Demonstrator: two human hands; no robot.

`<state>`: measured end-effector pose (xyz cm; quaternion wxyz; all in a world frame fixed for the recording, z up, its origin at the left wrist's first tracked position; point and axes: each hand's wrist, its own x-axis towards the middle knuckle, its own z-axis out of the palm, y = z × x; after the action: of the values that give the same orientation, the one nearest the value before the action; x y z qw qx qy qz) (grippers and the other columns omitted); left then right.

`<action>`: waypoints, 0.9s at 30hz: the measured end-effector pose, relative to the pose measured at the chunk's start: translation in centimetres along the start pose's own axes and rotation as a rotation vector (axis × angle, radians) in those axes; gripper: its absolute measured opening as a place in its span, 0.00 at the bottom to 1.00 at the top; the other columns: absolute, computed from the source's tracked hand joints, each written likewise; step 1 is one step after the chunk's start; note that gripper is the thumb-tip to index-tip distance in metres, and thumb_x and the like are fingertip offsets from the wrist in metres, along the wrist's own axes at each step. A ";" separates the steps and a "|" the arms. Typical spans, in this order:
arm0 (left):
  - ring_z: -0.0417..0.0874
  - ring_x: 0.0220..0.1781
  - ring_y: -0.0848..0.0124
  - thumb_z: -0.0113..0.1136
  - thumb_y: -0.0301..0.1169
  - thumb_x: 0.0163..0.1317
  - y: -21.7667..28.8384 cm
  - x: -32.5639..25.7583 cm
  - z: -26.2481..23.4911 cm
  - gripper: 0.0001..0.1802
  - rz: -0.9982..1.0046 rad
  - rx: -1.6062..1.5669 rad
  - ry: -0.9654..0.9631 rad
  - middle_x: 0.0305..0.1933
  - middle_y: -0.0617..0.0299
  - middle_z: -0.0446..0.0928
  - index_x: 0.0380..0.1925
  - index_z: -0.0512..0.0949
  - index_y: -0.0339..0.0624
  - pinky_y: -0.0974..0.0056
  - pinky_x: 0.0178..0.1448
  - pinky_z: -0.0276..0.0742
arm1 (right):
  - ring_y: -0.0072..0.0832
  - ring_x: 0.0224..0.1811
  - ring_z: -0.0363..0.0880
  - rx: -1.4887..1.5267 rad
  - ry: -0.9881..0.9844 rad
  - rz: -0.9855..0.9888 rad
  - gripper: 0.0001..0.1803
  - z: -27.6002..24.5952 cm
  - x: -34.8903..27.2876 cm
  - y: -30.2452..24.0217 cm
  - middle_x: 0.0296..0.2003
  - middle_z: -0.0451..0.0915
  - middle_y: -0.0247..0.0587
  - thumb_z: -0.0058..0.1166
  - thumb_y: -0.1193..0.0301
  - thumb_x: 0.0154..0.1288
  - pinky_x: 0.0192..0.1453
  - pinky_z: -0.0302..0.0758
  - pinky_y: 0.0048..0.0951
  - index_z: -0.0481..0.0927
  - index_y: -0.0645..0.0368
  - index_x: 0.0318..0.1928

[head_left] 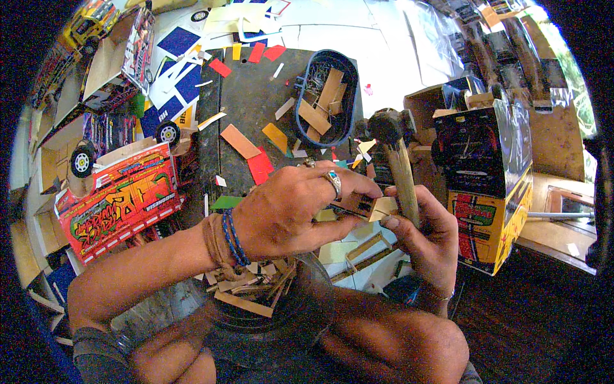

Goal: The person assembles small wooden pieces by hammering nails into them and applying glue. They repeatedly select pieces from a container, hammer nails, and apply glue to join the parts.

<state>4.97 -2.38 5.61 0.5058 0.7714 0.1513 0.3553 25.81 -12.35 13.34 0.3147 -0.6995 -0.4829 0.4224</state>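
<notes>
Far to the left of the left hand (291,208) lay a red model truck body (121,201) with graffiti lettering, and beyond it loose wheels and cut card. The left hand, a ring on one finger and a blue cord bracelet at the wrist, was closed in a pinch on a small wooden frame piece (358,206), holding it at the centre just above the lap. Below that hand a dark bowl of wood offcuts (256,291) sat between the knees.

Right hand (425,233) was wrapped around the wooden handle of a hammer (398,160), fingers curled tight, head up just above the left fingertips. The piece touched both hands.

Risk as I judged it: the hammer head so near the pinching fingers could catch them if a tap went wide; the thin piece could split or slip with nothing firm under it.

Right of the right hand stood a yellow and black model truck cab (489,185), near enough for an elbow to knock.
</notes>
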 end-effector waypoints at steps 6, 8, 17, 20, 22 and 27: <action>0.85 0.54 0.56 0.75 0.33 0.58 0.8 0.1 -0.1 0.19 -0.010 0.008 0.018 0.53 0.55 0.85 0.48 0.79 0.43 0.56 0.58 0.80 | 0.19 0.43 0.78 -0.006 -0.016 0.010 0.19 -0.2 0.0 -0.4 0.43 0.82 0.33 0.66 0.78 0.62 0.46 0.72 0.21 0.81 0.65 0.54; 0.86 0.52 0.55 0.73 0.35 0.61 1.0 0.2 0.1 0.14 0.016 0.019 0.055 0.52 0.57 0.86 0.33 0.76 0.41 0.54 0.54 0.83 | 0.26 0.50 0.79 0.022 -0.026 0.042 0.18 -0.2 0.0 -0.4 0.46 0.81 0.39 0.66 0.79 0.63 0.57 0.75 0.28 0.81 0.65 0.54; 0.89 0.43 0.59 0.74 0.32 0.60 0.5 0.4 0.3 0.10 -0.109 -0.139 0.063 0.43 0.55 0.88 0.36 0.83 0.41 0.59 0.46 0.85 | 0.27 0.48 0.80 0.000 -0.031 -0.013 0.18 -0.3 0.1 -0.3 0.43 0.80 0.38 0.66 0.79 0.63 0.55 0.75 0.27 0.81 0.64 0.54; 0.90 0.42 0.61 0.74 0.33 0.59 0.4 0.4 0.4 0.13 -0.055 -0.157 0.102 0.43 0.56 0.88 0.43 0.87 0.44 0.60 0.47 0.85 | 0.26 0.48 0.80 -0.011 -0.048 -0.056 0.18 -0.3 0.2 -0.3 0.43 0.80 0.38 0.66 0.79 0.63 0.54 0.75 0.27 0.81 0.64 0.54; 0.90 0.44 0.61 0.74 0.34 0.60 0.2 0.5 0.4 0.14 -0.004 -0.142 0.088 0.44 0.56 0.88 0.45 0.86 0.46 0.59 0.49 0.85 | 0.26 0.47 0.80 -0.003 -0.051 -0.070 0.18 -0.4 0.3 -0.3 0.43 0.80 0.38 0.67 0.79 0.62 0.54 0.75 0.27 0.82 0.64 0.53; 0.89 0.50 0.59 0.74 0.36 0.60 -0.3 0.5 0.0 0.18 0.055 -0.097 0.024 0.49 0.59 0.87 0.49 0.85 0.48 0.58 0.53 0.85 | 0.26 0.46 0.79 -0.027 -0.056 -0.076 0.18 -0.4 0.3 -0.4 0.42 0.80 0.38 0.67 0.78 0.62 0.53 0.75 0.27 0.82 0.64 0.53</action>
<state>5.32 -1.98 5.55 0.5309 0.7456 0.1188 0.3849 26.08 -11.90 13.80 0.3074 -0.6726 -0.5236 0.4229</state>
